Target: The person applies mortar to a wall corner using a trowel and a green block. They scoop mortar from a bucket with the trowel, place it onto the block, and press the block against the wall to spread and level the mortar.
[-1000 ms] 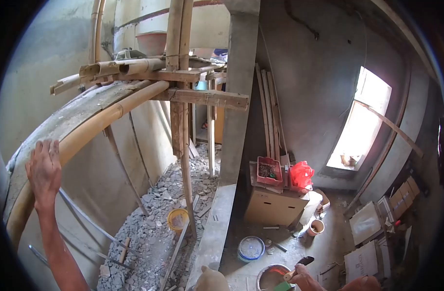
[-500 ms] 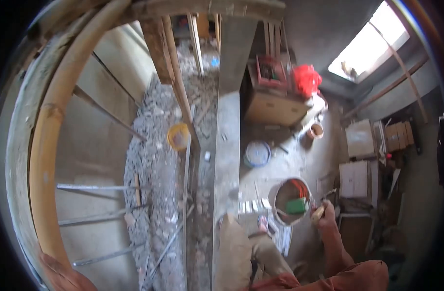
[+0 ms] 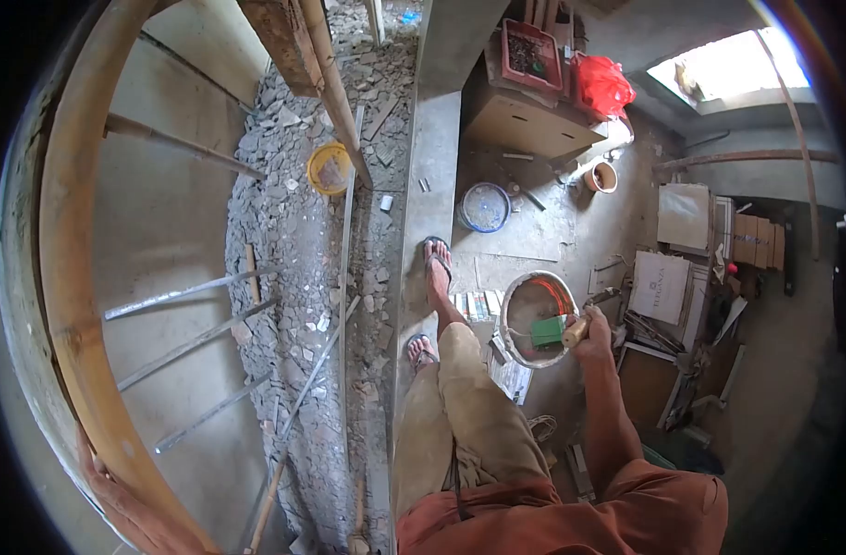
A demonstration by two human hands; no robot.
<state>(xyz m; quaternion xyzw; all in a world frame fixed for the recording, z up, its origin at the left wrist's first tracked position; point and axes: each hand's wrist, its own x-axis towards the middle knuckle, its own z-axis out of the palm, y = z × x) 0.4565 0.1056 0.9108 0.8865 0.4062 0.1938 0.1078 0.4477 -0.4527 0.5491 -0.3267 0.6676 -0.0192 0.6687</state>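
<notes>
My right hand (image 3: pixel 593 337) is closed round the wooden handle of a tool (image 3: pixel 576 331). A narrow metal part sticks out past the fingers, and its exact kind is unclear. Beside the hand stands a round bucket (image 3: pixel 509 344) with a pale, crusted rim. In it lie a green block-like object (image 3: pixel 547 331) and a loop of orange hose or cable (image 3: pixel 556 289). At the lower left edge, my left hand (image 3: pixel 92 460) is against a thick wooden pole (image 3: pixel 74 319), its fingers mostly hidden.
My sandalled feet stand on a narrow concrete ledge (image 3: pixel 432 190). Left of it lies rubble (image 3: pixel 289 199) with a yellow bucket (image 3: pixel 329 168) and metal bars. To the right are a blue-rimmed bucket (image 3: pixel 485 207), a wooden cabinet (image 3: pixel 525 129), a red bag (image 3: pixel 604 85) and cardboard boxes (image 3: pixel 661 287).
The view has tilted down, bringing my legs and feet into sight; the room's contents sit higher in frame. My right hand still grips the wooden-handled tool beside the bucket.
</notes>
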